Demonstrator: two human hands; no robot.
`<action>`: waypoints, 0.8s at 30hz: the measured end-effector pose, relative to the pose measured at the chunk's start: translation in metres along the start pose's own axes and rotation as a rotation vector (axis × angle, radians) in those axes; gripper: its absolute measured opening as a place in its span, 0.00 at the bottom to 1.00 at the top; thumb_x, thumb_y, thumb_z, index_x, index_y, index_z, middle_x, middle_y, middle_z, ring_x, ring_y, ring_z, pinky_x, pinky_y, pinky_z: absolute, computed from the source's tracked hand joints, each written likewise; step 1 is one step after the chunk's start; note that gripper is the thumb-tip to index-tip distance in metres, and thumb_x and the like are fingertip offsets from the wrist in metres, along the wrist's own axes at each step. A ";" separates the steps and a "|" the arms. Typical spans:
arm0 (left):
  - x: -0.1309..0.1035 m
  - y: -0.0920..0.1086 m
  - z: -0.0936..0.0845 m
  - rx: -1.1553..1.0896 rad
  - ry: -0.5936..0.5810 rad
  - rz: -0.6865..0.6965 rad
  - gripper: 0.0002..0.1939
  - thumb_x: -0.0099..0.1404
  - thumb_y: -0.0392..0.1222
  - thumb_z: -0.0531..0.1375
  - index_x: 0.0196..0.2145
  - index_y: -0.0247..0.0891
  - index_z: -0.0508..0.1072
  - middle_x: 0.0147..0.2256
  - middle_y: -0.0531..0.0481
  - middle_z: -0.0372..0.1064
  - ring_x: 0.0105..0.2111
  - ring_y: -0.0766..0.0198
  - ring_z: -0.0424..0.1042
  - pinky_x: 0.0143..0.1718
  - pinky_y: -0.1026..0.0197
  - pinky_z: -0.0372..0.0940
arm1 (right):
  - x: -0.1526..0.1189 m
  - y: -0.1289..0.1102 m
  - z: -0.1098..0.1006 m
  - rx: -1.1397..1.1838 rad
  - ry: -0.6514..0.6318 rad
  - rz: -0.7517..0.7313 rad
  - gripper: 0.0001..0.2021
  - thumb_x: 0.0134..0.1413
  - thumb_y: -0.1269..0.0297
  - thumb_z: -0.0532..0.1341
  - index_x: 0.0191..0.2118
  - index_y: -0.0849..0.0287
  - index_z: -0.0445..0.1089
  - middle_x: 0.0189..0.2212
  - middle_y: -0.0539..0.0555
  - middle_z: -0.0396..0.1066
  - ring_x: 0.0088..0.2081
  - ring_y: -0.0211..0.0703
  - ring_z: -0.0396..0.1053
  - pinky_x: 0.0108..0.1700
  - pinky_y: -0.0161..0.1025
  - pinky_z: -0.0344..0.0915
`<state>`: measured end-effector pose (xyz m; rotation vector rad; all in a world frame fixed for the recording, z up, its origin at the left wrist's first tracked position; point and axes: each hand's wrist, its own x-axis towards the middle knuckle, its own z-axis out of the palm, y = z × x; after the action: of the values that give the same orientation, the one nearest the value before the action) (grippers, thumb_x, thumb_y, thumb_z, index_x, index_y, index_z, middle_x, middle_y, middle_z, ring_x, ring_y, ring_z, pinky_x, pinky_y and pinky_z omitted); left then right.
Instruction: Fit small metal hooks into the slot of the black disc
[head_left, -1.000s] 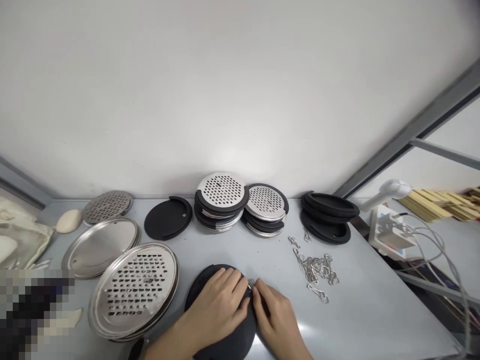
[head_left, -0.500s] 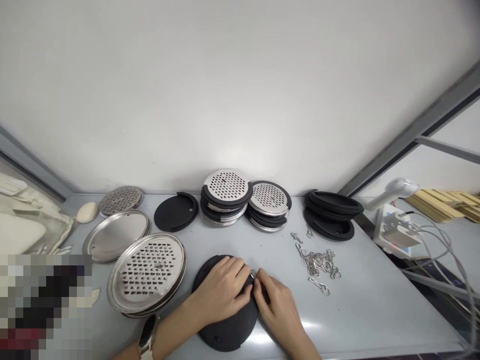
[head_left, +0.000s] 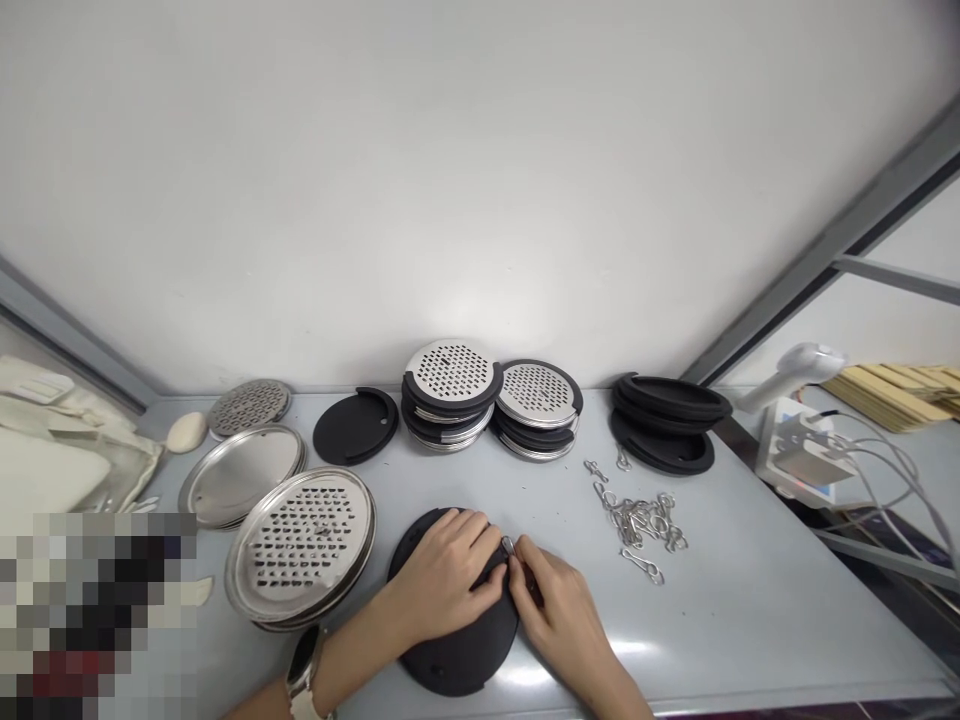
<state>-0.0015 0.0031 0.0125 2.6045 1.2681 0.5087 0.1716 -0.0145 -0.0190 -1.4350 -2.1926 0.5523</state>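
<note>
A round black disc [head_left: 457, 655] lies at the front middle of the table. My left hand [head_left: 450, 575], with a watch on the wrist, rests on top of it, fingers closed round its upper right edge. At that same edge my right hand [head_left: 551, 600] pinches a small metal clip [head_left: 508, 545], whose looped end shows between the two hands. The rest of the clip is hidden by my fingers. To the right lies a loose pile of metal clips [head_left: 637, 520].
Perforated metal discs [head_left: 304, 545] and plain metal discs [head_left: 244, 475] are stacked left. Behind stand two stacks with black rims [head_left: 454, 375] [head_left: 538, 395], a black disc [head_left: 354, 428] and black holders [head_left: 667, 400]. A white scanner [head_left: 795, 375] stands right.
The metal clip at the disc's edge shows a little more between my hands. Both hands have otherwise hardly moved, and the view has shifted slightly.
</note>
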 end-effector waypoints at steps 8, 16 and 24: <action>0.002 0.001 -0.002 -0.069 -0.024 -0.058 0.03 0.61 0.36 0.55 0.32 0.39 0.62 0.33 0.51 0.62 0.35 0.61 0.63 0.39 0.56 0.60 | -0.001 0.000 -0.001 0.046 -0.001 0.026 0.10 0.62 0.66 0.47 0.28 0.55 0.51 0.21 0.47 0.61 0.23 0.38 0.61 0.25 0.33 0.54; 0.002 -0.001 -0.003 -0.026 0.008 -0.037 0.01 0.62 0.36 0.54 0.33 0.38 0.63 0.33 0.50 0.62 0.35 0.60 0.63 0.39 0.56 0.61 | -0.001 0.001 -0.001 0.058 0.016 0.030 0.11 0.63 0.65 0.46 0.28 0.55 0.53 0.21 0.48 0.63 0.23 0.38 0.63 0.25 0.32 0.55; 0.002 -0.002 -0.001 0.007 -0.010 -0.024 0.01 0.63 0.36 0.53 0.32 0.38 0.62 0.32 0.50 0.62 0.34 0.60 0.63 0.39 0.56 0.61 | 0.001 0.000 0.003 0.011 0.011 0.068 0.12 0.66 0.64 0.43 0.30 0.55 0.55 0.21 0.48 0.64 0.23 0.39 0.64 0.26 0.34 0.54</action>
<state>-0.0022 0.0059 0.0130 2.5911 1.2985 0.4872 0.1698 -0.0141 -0.0208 -1.5085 -2.1357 0.5771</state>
